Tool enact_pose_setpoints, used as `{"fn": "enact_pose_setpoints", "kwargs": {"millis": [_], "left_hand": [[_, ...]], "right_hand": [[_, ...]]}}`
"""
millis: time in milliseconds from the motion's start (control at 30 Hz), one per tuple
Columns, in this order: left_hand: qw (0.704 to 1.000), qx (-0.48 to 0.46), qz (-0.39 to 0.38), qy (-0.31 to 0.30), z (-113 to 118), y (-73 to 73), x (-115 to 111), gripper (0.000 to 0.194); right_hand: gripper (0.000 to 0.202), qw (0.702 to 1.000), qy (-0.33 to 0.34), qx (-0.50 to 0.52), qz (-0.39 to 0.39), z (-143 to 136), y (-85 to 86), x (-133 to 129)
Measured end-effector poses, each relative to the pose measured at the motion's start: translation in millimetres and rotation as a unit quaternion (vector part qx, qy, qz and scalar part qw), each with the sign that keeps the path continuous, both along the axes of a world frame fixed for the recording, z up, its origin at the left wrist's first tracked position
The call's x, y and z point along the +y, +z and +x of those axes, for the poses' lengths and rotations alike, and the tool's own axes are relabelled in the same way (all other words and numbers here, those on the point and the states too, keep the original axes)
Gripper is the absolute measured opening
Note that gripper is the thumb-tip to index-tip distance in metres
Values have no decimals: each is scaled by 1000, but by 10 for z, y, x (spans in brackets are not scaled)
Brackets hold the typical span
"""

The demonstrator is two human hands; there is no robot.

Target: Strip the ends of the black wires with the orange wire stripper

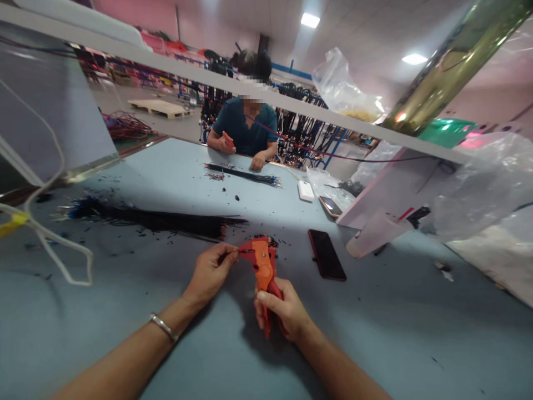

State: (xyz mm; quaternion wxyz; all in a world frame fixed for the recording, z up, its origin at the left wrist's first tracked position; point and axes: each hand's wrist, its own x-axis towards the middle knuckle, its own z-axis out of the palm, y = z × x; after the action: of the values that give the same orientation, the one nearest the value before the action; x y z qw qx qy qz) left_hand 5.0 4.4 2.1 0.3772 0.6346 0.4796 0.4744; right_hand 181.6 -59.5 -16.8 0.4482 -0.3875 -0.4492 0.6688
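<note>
My right hand (283, 311) is wrapped round the handles of an orange and red wire stripper (263, 266), its jaws pointing away from me. Just left of the jaws, my left hand (212, 272) pinches a thin black wire (237, 252) between thumb and forefinger. The wire's end reaches into the side of the tool's head. Beyond my left hand lies a long bundle of black wires (158, 220), with blue and metal ends on its left and reddish tips on its right. Small dark scraps (272, 241) lie behind the tool's head.
A phone (327, 254) lies right of the tool, with another phone (330, 206) and a white box (305, 191) farther back. Across the table (187, 355) a person (245, 128) holds a red tool near a smaller wire bundle (244, 174). A white cable (62, 272) hangs at left.
</note>
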Motion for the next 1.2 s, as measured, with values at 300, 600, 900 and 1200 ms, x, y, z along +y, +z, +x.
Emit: {"fn": "enact_pose_setpoints", "kwargs": {"millis": [300, 600, 900, 1200], "left_hand": [[997, -58, -36, 21, -10, 23, 7, 22], [998, -53, -10, 27, -34, 11, 1, 19], [995, -81, -47, 22, -13, 29, -12, 19], [990, -116, -79, 17, 1, 7, -16, 24]], "right_hand": [[36, 996, 18, 89, -7, 39, 48, -12], [40, 996, 18, 87, -1, 41, 66, -21], [43, 997, 47, 39, 39, 88, 152, -17], [20, 925, -62, -312, 208, 182, 333, -81]]}}
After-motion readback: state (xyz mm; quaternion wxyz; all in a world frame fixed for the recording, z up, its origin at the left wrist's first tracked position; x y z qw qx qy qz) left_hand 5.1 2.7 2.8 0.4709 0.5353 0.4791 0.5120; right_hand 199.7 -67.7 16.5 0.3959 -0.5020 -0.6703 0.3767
